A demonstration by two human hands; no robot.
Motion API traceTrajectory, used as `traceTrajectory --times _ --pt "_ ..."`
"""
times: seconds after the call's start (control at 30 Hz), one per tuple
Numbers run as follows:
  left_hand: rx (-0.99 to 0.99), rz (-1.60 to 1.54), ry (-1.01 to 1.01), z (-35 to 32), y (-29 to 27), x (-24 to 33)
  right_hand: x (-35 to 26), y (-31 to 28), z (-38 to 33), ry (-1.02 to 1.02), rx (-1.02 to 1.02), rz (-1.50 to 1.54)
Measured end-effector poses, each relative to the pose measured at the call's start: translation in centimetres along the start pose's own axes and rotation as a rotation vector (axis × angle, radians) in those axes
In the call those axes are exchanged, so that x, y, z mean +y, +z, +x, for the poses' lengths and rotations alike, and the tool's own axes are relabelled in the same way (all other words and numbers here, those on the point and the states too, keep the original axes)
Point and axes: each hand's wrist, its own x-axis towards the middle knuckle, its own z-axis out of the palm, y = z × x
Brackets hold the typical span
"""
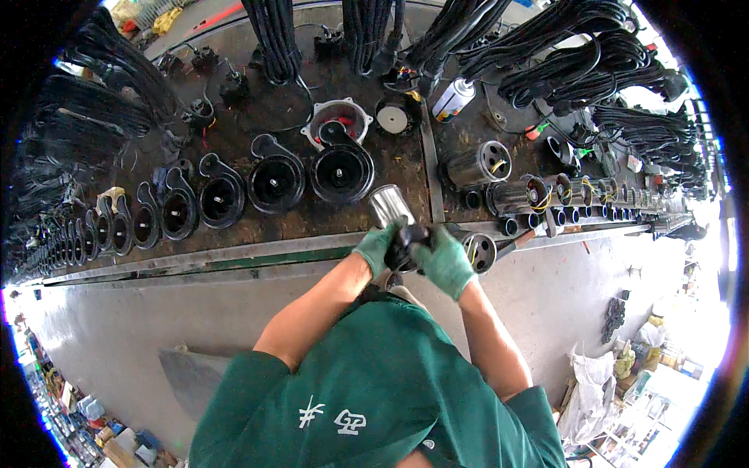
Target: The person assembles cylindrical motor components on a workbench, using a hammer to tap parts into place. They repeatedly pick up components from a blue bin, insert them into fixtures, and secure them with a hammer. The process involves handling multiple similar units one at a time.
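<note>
Gloved in green at the near edge of a counter point(331, 221), the left hand point(380, 248) closes its fingers around a dark part point(409, 242), while the right hand point(449, 267) meets it from the other side, too blurred to tell how tightly its fingers close. The dark part sits between the two sets of fingers; a shiny metal cylinder point(391, 205) tilts away just beyond the left ones, apparently against it. The double hold probably steadies the piece from both sides. Ahead and left of the fingers, black round housings point(342, 173) stand in line, open faces showing, likely for easy reach. Just beside the right fingers is a hole-ended cylinder point(481, 253); well beyond both hands lie black cable bundles point(275, 43), perhaps kept back to free working room.
</note>
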Motion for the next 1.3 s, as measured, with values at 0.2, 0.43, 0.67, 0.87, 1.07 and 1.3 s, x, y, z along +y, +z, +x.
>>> traceTrajectory --times 0.2,0.43,0.67,0.87,1.07,1.3 --pt "0.126 0.354 0.314 -1.9 -1.0 -2.2 2.5 2.1 -4.1 0.086 -0.202 0.311" --pt "-0.006 0.460 0.577 -2.7 -0.4 -1.3 4.0 2.6 -5.8 0.022 -0.273 0.450" --pt "-0.023 0.468 0.668 -2.4 -1.2 -1.3 3.6 2.6 -5.7 0.022 -0.307 0.432" --pt "0.083 0.507 0.532 -2.4 -1.0 -1.1 2.0 1.8 -4.7 0.031 -0.138 0.326" --pt "-0.166 0.055 0.342 -3.7 2.8 -0.5 -1.5 -2.3 5.0 -0.089 0.147 -0.197" --pt "0.238 0.374 0.681 -1.1 8.4 2.1 -6.5 -2.6 13.2 -0.261 0.017 -0.344"
